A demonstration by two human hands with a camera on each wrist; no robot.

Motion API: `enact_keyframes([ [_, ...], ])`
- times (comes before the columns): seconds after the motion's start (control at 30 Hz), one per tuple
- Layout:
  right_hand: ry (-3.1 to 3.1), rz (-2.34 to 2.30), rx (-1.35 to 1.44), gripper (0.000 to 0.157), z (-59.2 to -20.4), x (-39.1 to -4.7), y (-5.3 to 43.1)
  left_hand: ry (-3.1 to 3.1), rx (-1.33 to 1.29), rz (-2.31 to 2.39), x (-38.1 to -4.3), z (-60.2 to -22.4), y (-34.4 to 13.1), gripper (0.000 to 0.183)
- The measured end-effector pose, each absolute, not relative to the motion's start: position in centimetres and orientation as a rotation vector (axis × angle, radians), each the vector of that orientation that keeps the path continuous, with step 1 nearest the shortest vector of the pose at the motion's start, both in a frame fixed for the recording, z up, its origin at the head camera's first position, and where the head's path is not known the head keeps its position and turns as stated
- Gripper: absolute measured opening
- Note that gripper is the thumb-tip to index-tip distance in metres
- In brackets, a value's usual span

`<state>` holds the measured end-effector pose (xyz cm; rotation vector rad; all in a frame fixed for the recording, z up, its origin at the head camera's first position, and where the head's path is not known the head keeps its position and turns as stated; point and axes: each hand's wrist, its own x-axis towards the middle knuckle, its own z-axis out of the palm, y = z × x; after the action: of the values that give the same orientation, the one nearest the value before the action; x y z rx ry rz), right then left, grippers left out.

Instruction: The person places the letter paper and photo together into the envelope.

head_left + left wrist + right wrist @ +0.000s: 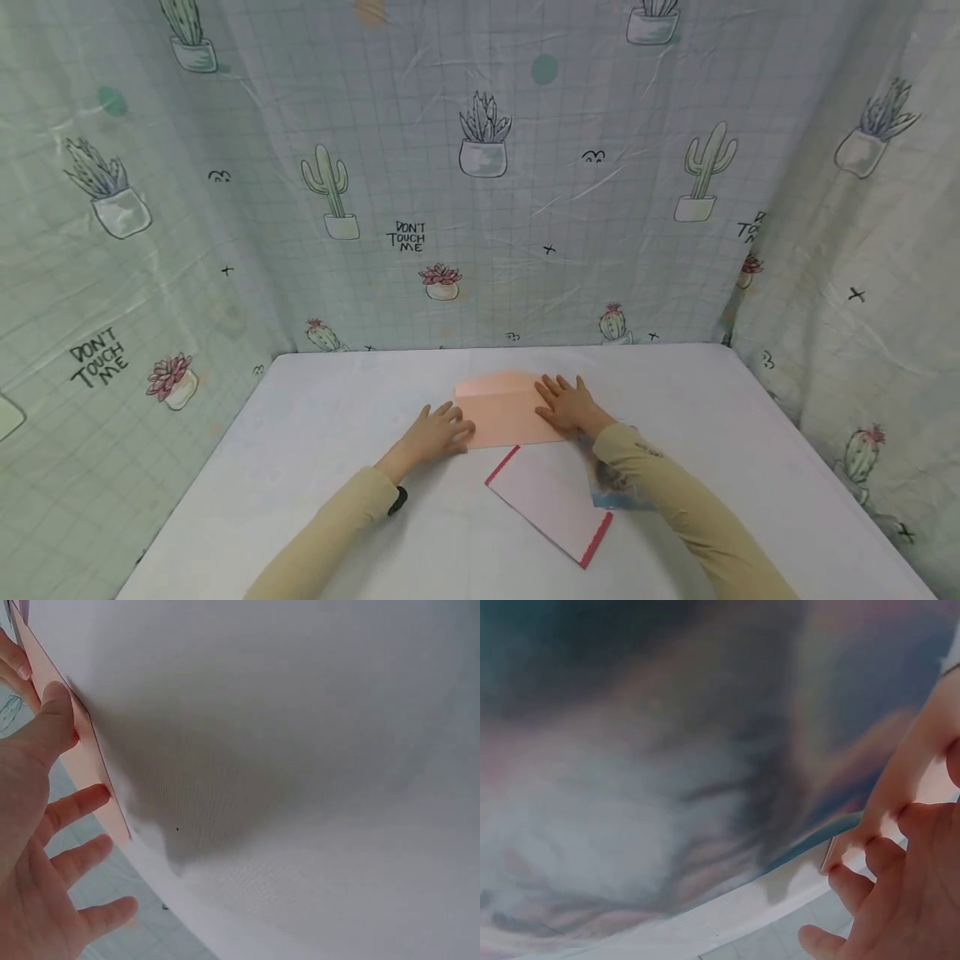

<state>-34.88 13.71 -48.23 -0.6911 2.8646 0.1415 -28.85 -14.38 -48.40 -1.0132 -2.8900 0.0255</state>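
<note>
A peach-coloured paper envelope [498,419] lies on the white table, its flap [498,383] unfolded toward the far side. My left hand [433,433] is at the envelope's left edge; in the left wrist view its thumb and index finger [86,801] touch the paper, the other fingers spread apart. On the envelope's right end rests my right hand [568,407], palm down with fingers extended. Under my right forearm lies a glossy picture card [611,487], partly hidden, which fills much of the right wrist view.
Nearer to me lies a white sheet or folder [551,500] with red strips on two ends, slightly overlapped by the picture card. A cactus-print curtain [480,208] encloses the table [315,433] at the back and sides. A black band [398,501] is on my left wrist.
</note>
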Motion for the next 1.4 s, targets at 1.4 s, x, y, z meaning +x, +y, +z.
enact_keyframes([
  [1.4,2.845,0.068,-0.766,0.054,-47.6,-34.4,14.9,-3.073,-0.897,0.042,-29.0,-47.9,-14.4,0.05],
])
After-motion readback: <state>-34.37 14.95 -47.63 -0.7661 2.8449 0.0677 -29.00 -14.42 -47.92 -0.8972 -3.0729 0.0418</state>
